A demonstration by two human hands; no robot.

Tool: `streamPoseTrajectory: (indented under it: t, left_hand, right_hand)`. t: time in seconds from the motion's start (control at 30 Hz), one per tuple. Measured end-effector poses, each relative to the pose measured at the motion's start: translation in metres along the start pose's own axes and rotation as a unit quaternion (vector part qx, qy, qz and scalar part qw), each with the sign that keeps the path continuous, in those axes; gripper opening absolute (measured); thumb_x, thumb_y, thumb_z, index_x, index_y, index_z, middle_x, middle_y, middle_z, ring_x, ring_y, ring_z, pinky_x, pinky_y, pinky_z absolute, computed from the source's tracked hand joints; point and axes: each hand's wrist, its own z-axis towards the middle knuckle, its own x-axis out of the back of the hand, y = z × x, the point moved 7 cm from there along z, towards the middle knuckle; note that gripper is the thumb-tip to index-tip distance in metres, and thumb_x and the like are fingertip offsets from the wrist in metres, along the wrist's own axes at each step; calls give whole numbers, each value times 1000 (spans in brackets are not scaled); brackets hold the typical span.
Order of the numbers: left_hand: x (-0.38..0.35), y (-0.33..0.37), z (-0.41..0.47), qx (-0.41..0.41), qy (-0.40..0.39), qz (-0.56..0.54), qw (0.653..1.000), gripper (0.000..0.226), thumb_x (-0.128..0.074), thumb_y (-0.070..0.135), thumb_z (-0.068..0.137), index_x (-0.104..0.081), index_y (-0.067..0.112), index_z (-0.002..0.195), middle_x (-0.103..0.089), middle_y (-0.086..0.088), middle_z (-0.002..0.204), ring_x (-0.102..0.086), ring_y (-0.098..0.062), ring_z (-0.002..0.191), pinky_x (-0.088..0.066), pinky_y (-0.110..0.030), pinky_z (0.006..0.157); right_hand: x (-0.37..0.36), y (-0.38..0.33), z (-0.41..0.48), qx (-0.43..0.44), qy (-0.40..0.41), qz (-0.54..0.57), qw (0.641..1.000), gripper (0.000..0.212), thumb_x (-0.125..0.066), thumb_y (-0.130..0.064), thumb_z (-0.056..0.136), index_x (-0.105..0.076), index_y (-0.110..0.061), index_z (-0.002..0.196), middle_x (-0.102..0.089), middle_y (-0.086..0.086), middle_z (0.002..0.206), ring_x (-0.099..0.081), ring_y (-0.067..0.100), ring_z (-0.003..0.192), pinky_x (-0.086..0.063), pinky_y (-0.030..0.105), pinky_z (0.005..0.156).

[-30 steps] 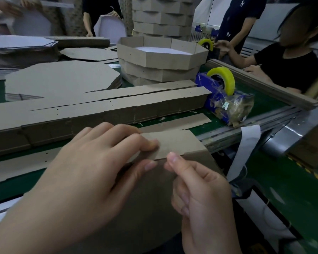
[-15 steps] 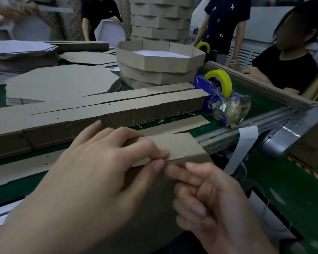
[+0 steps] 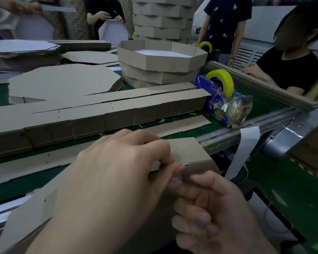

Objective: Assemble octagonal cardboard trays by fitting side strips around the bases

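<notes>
A brown cardboard side strip (image 3: pixel 189 151) lies along the edge of a cardboard base (image 3: pixel 31 213) at the table's near edge. My left hand (image 3: pixel 108 184) lies over the strip, fingertips curled down and pinching its front edge. My right hand (image 3: pixel 215 213) sits just below and to the right with curled fingers, its fingertips touching the cardboard under the left fingertips. What the right hand grips is hidden. A long stack of flat side strips (image 3: pixel 117 109) lies across the table behind my hands. Assembled octagonal trays (image 3: pixel 162 61) stand stacked at the back.
A blue tape dispenser with a yellow roll (image 3: pixel 222 99) stands at the right of the green table. Flat octagonal bases (image 3: pixel 62 81) lie at the left. Several people work around the far and right sides. A tall tower of trays (image 3: pixel 163 17) rises behind.
My right hand has dropped lower and curled more. The left fingertips have folded further over the strip's front edge. The view has shifted slightly.
</notes>
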Motion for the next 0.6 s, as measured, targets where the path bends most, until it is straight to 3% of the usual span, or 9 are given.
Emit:
streamPoseTrajectory:
  t: [0.1,0.17,0.23,0.3,0.37,0.4,0.43,0.5,0.6]
  left_hand:
    - [-2,0,1,2,-13,1,1000,22,-61,48,76,-55,32,63,-67,18,86,-64,-15,75,-39,-26,50]
    - [-6,1,1,-7,-33,25,999,19,-59,50,76,-58,33,67,-67,15,89,-64,-17,76,-33,-24,52]
    - [-13,3,-2,-20,-61,66,996,17,-57,51,75,-61,34,75,-66,10,92,-63,-21,78,-32,-26,54]
    - [-17,6,-4,-24,-81,84,993,18,-57,51,75,-64,34,81,-65,5,93,-62,-23,78,-38,-30,54]
    - [-19,8,-4,-24,-85,96,991,20,-66,48,71,-66,34,85,-64,3,92,-62,-25,77,-43,-33,55]
    - [-21,9,-3,-29,-84,105,990,24,-71,46,68,-66,32,87,-63,2,92,-61,-26,77,-44,-33,57]
    - [-22,11,-3,-41,-83,114,989,30,-74,44,64,-67,30,90,-64,0,91,-62,-26,78,-46,-34,60]
    - [-21,12,-4,-67,-71,121,988,38,-74,45,63,-67,27,97,-65,-1,95,-63,-27,84,-50,-41,77]
    - [-13,-14,-12,-42,-68,72,994,45,-61,58,69,-64,34,107,-62,6,116,-60,-22,103,-39,-43,99]
  right_hand:
    - [20,4,0,39,103,-85,990,42,-57,-23,63,-75,6,89,-37,6,37,-26,11,26,-16,17,34]
    - [22,-17,-11,193,172,-200,945,33,-57,-28,64,-77,-5,74,-36,4,35,-26,14,28,-15,22,36]
    - [13,-48,-41,411,246,-315,819,32,-59,-41,67,-74,-13,69,-39,0,39,-31,15,34,-18,22,39]
    - [-7,-68,-65,545,299,-438,650,23,-56,-37,78,-73,-22,73,-51,-7,54,-47,8,49,-34,18,46]
    - [-26,-76,-64,556,324,-583,496,21,-52,-34,87,-72,-32,93,-59,-13,86,-58,6,86,-41,14,73]
    - [-31,-79,-56,538,317,-634,456,26,-49,-35,90,-70,-31,104,-58,-15,100,-55,9,102,-41,19,86]
    - [-34,-81,-47,518,300,-667,444,30,-46,-37,92,-69,-30,111,-57,-15,108,-53,11,111,-41,28,93]
    - [-35,-81,-34,502,262,-692,449,34,-41,-37,97,-68,-28,114,-61,-15,111,-55,10,112,-44,40,93]
    - [-29,-83,-33,537,243,-670,452,34,-41,-32,97,-71,-18,106,-65,-10,103,-61,11,102,-48,35,84]
